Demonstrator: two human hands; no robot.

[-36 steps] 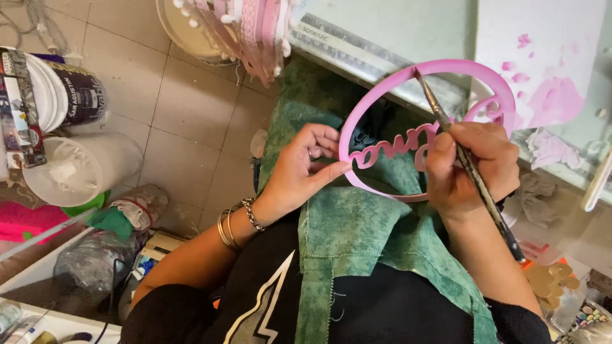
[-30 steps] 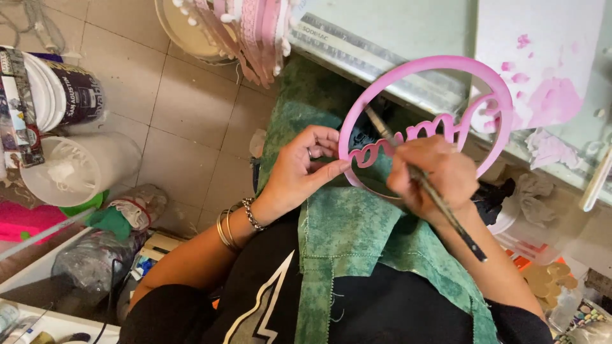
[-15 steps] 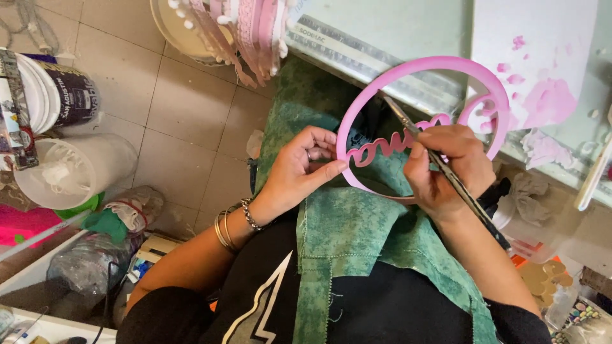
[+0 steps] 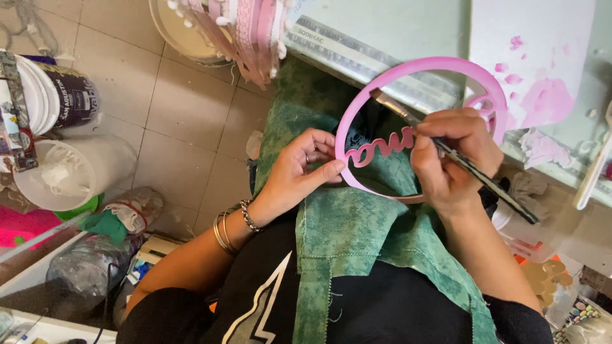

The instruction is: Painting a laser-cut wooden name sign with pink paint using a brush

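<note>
Sitting over tiled floor [image 4: 185, 108]; left hand [image 4: 299, 169] pinching pink ring [image 4: 440, 64], right hand [image 4: 449, 159] gripping paintbrush [image 4: 484, 181].

the pink ring [image 4: 428, 69] is a flat cut-out hoop with cursive pink lettering running across its middle, painted the same pink all over. it is held up tilted over a green-clothed lap, its far rim over the bench edge. the thin paintbrush [image 4: 475, 172] has a dark handle slanting down to the right, its bristle end pointing up-left inside the ring, near the lettering.
</note>
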